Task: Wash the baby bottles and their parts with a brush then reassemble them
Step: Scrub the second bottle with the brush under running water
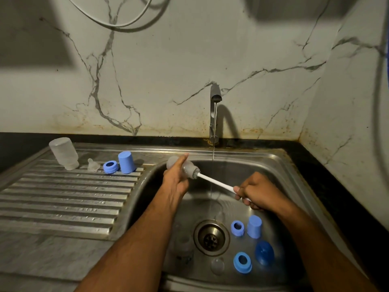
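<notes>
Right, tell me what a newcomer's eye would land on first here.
First the two hands over the sink basin: the left hand holds a clear bottle, the right hand works a white-handled brush into its mouth beside the tap's thin stream. Then the blue parts by the drain.

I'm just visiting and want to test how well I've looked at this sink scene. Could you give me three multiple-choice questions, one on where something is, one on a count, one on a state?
1. Where does the upside-down clear bottle stand?
A. on the draining board
B. in the basin
C. under the tap

2. How many blue parts lie in the basin?
A. two
B. four
C. six

3. What is the tap doing?
A. shut off
B. dripping onto the draining board
C. running a thin stream

Answers: 1 A, it stands on the ribbed draining board at left. 2 B, two rings, a cap and a dark blue piece lie near the drain. 3 C, a thin stream falls from the spout into the basin.
</notes>
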{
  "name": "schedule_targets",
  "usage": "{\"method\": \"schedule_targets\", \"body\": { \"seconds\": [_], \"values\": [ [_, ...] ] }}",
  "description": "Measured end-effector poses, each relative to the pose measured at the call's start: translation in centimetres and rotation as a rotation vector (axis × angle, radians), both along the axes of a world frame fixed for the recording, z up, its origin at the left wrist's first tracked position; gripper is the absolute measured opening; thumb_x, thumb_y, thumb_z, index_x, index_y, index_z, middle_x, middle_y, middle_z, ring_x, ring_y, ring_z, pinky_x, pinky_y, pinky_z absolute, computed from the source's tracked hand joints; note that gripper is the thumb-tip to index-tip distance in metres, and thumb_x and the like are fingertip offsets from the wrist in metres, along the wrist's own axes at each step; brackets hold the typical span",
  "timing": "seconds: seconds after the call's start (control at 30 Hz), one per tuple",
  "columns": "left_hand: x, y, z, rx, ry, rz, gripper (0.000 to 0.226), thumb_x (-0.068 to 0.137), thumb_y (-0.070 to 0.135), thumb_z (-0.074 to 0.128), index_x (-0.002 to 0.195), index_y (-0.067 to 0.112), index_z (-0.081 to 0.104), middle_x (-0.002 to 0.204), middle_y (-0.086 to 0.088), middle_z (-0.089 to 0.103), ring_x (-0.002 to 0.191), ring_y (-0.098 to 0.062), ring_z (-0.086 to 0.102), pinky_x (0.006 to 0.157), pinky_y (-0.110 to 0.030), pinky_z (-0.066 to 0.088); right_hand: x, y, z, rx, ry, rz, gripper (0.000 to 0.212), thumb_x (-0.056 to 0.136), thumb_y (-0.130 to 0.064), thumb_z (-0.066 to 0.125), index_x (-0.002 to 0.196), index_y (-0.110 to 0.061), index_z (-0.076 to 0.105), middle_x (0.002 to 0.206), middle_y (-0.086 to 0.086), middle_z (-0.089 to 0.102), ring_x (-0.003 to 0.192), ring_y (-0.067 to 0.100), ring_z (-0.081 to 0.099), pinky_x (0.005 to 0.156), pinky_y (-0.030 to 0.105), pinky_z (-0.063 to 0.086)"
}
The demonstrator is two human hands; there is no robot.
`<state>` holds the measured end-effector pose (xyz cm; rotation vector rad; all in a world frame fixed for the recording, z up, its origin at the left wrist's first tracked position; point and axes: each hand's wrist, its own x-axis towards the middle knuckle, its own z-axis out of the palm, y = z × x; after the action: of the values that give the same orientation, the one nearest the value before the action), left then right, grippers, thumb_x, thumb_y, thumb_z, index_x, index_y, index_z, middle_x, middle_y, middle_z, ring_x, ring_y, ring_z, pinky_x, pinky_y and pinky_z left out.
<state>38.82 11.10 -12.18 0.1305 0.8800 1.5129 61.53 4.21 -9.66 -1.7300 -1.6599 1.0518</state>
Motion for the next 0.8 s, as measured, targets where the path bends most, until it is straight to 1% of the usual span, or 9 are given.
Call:
{"method": "schedule_targets", "body": {
  "seconds": [0.07, 0.13, 0.2, 0.3, 0.37, 0.43, 0.57, 0.73, 0.8],
  "values": [
    [-0.5, 0.2, 0.0, -0.017, 0.013, 0.038, 0.082, 0.062, 0.005, 0.090, 0.132, 0.010, 0.048, 0.122, -0.019, 0.060, 0.103, -0.033, 0.067, 0.078, -0.048, 0.061, 0.8, -0.2, 0.3, -0.035, -0.019, -0.009, 0.028, 0.096, -0.021, 0.064, 0.080, 0.000, 0.073, 0.051, 0.005, 0.052, 0.041, 0.015, 0.039, 0.043, 0.023, 0.030],
    [-0.9, 0.7, -0.3, -0.039, 0.045, 0.077, 0.072, 0.069, 0.003, 0.085, 0.131, 0.005, 0.050, 0.117, -0.020, 0.063, 0.100, -0.033, 0.068, 0.077, -0.047, 0.061, 1.3, -0.3, 0.3, -0.038, -0.036, -0.022, 0.027, 0.096, -0.021, 0.065, 0.079, -0.002, 0.074, 0.050, 0.004, 0.053, 0.040, 0.014, 0.039, 0.041, 0.021, 0.030],
    [-0.4, 0.6, -0.5, -0.018, 0.076, 0.044, 0.059, 0.074, 0.001, 0.081, 0.125, 0.002, 0.053, 0.115, -0.020, 0.064, 0.100, -0.032, 0.068, 0.084, -0.048, 0.059, 1.0, -0.3, 0.1, -0.031, -0.033, -0.031, 0.028, 0.096, -0.021, 0.064, 0.078, -0.002, 0.073, 0.049, 0.004, 0.052, 0.040, 0.015, 0.039, 0.042, 0.022, 0.030],
    [0.3, 0.5, -0.8, 0.009, 0.053, 0.007, 0.046, 0.077, 0.001, 0.078, 0.117, 0.006, 0.054, 0.118, -0.018, 0.063, 0.105, -0.030, 0.066, 0.095, -0.049, 0.054, 0.3, -0.1, -0.1, -0.020, -0.009, -0.020, 0.028, 0.096, -0.019, 0.063, 0.077, -0.001, 0.073, 0.050, 0.006, 0.052, 0.040, 0.015, 0.037, 0.044, 0.023, 0.029],
    [-0.3, 0.7, -0.5, 0.021, 0.034, 0.039, 0.053, 0.076, 0.002, 0.079, 0.123, 0.004, 0.053, 0.117, -0.017, 0.063, 0.103, -0.028, 0.066, 0.096, -0.050, 0.054, 0.6, -0.2, 0.3, -0.032, -0.004, -0.015, 0.027, 0.096, -0.019, 0.064, 0.079, -0.002, 0.073, 0.051, 0.006, 0.052, 0.041, 0.016, 0.038, 0.043, 0.023, 0.030],
    [-0.9, 1.0, -0.6, 0.034, 0.044, 0.043, 0.064, 0.068, 0.004, 0.083, 0.124, 0.002, 0.053, 0.118, -0.019, 0.064, 0.104, -0.031, 0.067, 0.094, -0.052, 0.054, 1.2, -0.3, 0.5, -0.030, -0.003, -0.024, 0.026, 0.097, -0.019, 0.063, 0.079, -0.002, 0.073, 0.050, 0.004, 0.052, 0.041, 0.015, 0.039, 0.042, 0.023, 0.030],
    [-0.2, 0.5, -0.8, 0.014, 0.084, -0.018, 0.044, 0.073, 0.002, 0.081, 0.109, 0.003, 0.055, 0.116, -0.021, 0.063, 0.105, -0.034, 0.067, 0.095, -0.052, 0.054, 0.6, -0.4, 0.2, -0.017, -0.017, -0.037, 0.027, 0.097, -0.020, 0.063, 0.079, -0.002, 0.072, 0.048, 0.002, 0.051, 0.039, 0.014, 0.039, 0.042, 0.022, 0.031],
    [-1.3, 1.0, -0.6, 0.016, -0.002, -0.003, 0.045, 0.079, 0.003, 0.074, 0.119, 0.002, 0.055, 0.119, -0.017, 0.062, 0.102, -0.028, 0.066, 0.094, -0.048, 0.055, 1.3, -0.3, 0.5, -0.056, -0.013, -0.022, 0.025, 0.098, -0.018, 0.062, 0.082, -0.003, 0.073, 0.048, 0.002, 0.052, 0.039, 0.013, 0.039, 0.040, 0.022, 0.031],
    [-1.5, 1.0, -0.6, 0.012, -0.026, 0.031, 0.061, 0.071, 0.005, 0.084, 0.124, 0.002, 0.054, 0.123, -0.018, 0.062, 0.104, -0.031, 0.067, 0.091, -0.052, 0.056, 1.5, -0.5, 0.7, -0.060, -0.034, -0.020, 0.024, 0.098, -0.018, 0.062, 0.082, -0.002, 0.073, 0.047, 0.002, 0.051, 0.037, 0.012, 0.039, 0.039, 0.021, 0.031]
  ]
}}
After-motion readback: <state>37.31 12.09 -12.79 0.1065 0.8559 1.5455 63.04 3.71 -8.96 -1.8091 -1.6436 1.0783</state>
